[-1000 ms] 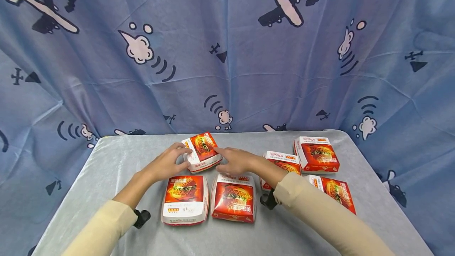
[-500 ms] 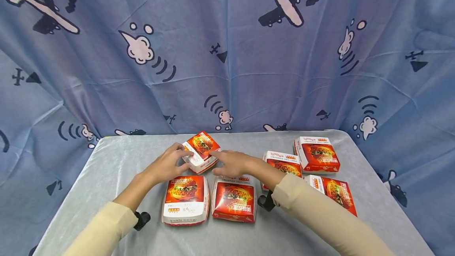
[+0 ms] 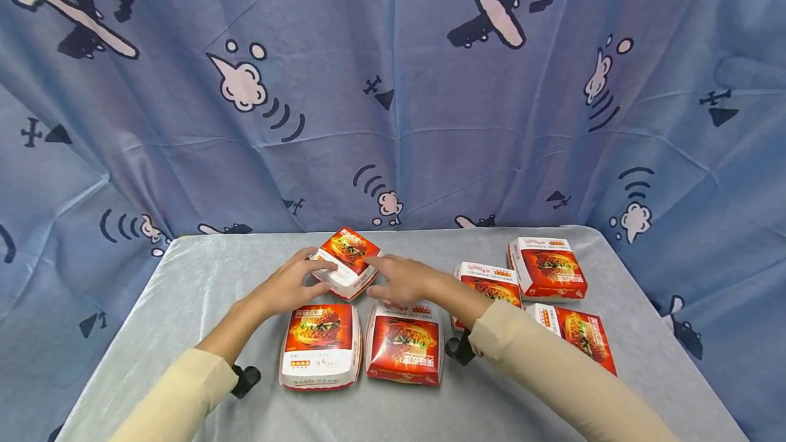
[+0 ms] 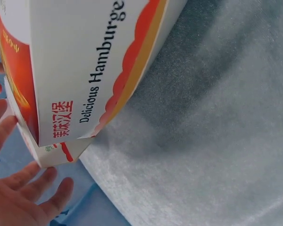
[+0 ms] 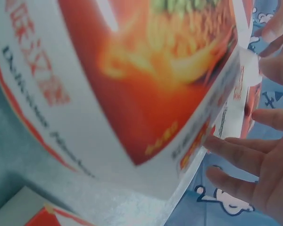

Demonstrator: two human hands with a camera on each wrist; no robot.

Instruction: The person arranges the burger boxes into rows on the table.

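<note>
A red and white hamburger box (image 3: 346, 261) lies turned at an angle near the table's back edge, between both hands. My left hand (image 3: 285, 285) touches its left side, fingers spread and thumb towards me; the left wrist view shows fingertips right at this far box (image 4: 56, 157). On the opposite side my right hand (image 3: 402, 280) reaches its right side, fingers fairly straight, and the box (image 5: 233, 110) shows partly hidden in the right wrist view. Closer to me lie a left box (image 3: 321, 346) and a right box (image 3: 405, 346), side by side.
On the right of the grey-covered table (image 3: 245, 401) are three more hamburger boxes: one at the back (image 3: 548, 267), one partly behind the right forearm (image 3: 489, 282) and one nearer (image 3: 577, 333). A blue curtain (image 3: 393, 121) hangs behind the table.
The far box has turned counterclockwise between the hands, its right corner swinging away from me. The right hand has shifted slightly left at the fingertips; the left hand has barely moved.
</note>
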